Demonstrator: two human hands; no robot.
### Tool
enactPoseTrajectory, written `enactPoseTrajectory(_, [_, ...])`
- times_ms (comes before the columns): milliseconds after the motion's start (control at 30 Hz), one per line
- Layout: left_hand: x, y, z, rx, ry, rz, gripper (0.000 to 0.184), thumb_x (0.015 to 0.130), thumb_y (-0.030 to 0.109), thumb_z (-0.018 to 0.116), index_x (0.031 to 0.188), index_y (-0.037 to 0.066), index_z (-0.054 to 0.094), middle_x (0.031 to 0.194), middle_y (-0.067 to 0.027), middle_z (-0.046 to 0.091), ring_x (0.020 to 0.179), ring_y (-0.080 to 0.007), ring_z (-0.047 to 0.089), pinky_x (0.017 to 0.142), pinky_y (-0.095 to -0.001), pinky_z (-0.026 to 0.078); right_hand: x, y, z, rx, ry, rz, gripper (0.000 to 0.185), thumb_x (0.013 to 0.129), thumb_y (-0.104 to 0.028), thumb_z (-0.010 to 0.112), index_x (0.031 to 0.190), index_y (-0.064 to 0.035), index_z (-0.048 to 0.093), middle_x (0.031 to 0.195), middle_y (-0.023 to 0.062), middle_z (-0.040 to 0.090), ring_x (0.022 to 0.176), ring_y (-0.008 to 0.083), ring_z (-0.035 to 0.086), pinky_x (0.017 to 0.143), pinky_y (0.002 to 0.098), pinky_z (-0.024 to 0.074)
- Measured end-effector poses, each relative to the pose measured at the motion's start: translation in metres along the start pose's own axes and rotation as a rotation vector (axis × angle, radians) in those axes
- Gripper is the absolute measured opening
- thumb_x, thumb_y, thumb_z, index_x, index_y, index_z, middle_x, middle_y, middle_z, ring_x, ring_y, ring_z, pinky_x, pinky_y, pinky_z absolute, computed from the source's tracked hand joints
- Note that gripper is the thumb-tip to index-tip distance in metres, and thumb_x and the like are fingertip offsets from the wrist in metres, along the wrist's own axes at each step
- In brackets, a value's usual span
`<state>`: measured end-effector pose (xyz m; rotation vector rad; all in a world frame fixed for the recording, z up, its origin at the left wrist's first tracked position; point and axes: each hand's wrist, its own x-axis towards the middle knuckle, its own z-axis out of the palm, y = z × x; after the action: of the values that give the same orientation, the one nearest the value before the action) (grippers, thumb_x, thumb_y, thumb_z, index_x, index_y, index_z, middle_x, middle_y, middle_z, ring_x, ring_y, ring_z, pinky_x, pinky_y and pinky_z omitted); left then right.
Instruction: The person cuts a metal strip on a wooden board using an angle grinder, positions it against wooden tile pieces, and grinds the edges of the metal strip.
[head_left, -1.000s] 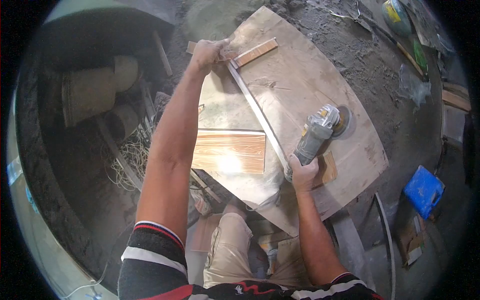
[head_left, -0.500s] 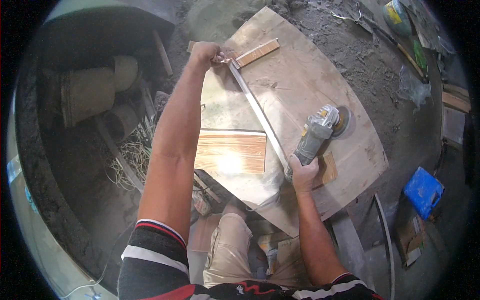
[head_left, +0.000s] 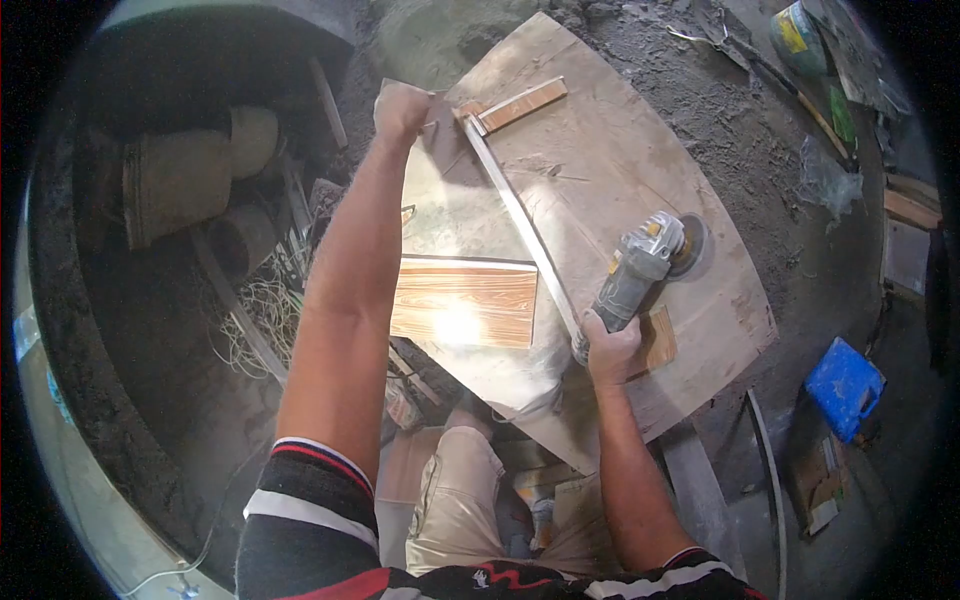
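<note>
My right hand (head_left: 612,350) is closed round the rear body of an angle grinder (head_left: 638,270), which lies on the board with its disc towards the upper right. My left hand (head_left: 403,112) is above the board's upper left edge, fingers curled; what they hold, if anything, I cannot make out. A long pale straight bar (head_left: 520,220) runs diagonally from near a narrow wood-grain strip (head_left: 525,105) down to my right hand. Left of the bar lies a wood-grain panel (head_left: 490,290) under a bright light spot. Another wood-grain piece (head_left: 656,340) is partly hidden behind my right hand.
Everything rests on a large dusty board (head_left: 640,150). To the left are a dirty bucket (head_left: 175,185) and tangled string (head_left: 245,335). A blue plastic case (head_left: 845,385) is on the right, with a clear plastic bag (head_left: 828,180) farther up. Rough grey dirt borders the board.
My left hand has moved slightly left and up, away from the upper end of the bar and the strip. My right hand and the grinder are almost unchanged.
</note>
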<state>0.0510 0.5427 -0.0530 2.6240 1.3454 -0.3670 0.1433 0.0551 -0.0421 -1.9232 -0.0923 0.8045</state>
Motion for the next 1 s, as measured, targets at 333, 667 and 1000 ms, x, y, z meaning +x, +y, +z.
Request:
enactPoseTrajectory(333, [-0.081,-0.052,-0.021,-0.765,0.715,-0.412,0.017,0.091,0.014,0.066,0.083,0.001,0.071,0.073,-0.0129,0.065,0.063,-0.0258,0.062,0.058,-0.0389,0.049,-0.002,0.008,-0.005,-0.058,0.012,0.006,0.052,0.077,-0.018,0.084,0.112,0.0110,0.061,0.099,0.0174,0.071,0.087,0.0299,0.070,0.082,0.0419,0.0551])
enactPoseTrajectory(667, [-0.194,0.038,0.024,-1.928,0.300,-0.998,0.013,0.105,0.019,0.056,0.099,0.009,0.060,0.076,0.0030,0.052,0.056,-0.0083,0.046,0.056,-0.0304,0.045,-0.025,-0.040,-0.043,-0.070,-0.053,0.009,0.043,0.077,-0.013,0.083,0.108,0.0063,0.062,0.094,0.0124,0.070,0.081,0.0229,0.068,0.078,0.0393,0.0555])
enactPoseTrajectory(1000, [-0.145,-0.003,0.097,-1.699,0.137,-1.058,0.022,0.097,0.012,0.056,0.111,-0.005,0.061,0.094,-0.0155,0.065,0.074,-0.0281,0.067,0.072,-0.0476,0.058,-0.021,-0.048,-0.071,-0.159,-0.158,0.016,0.044,0.077,-0.011,0.084,0.112,0.0034,0.062,0.099,0.0120,0.071,0.086,0.0238,0.068,0.082,0.0381,0.0546])
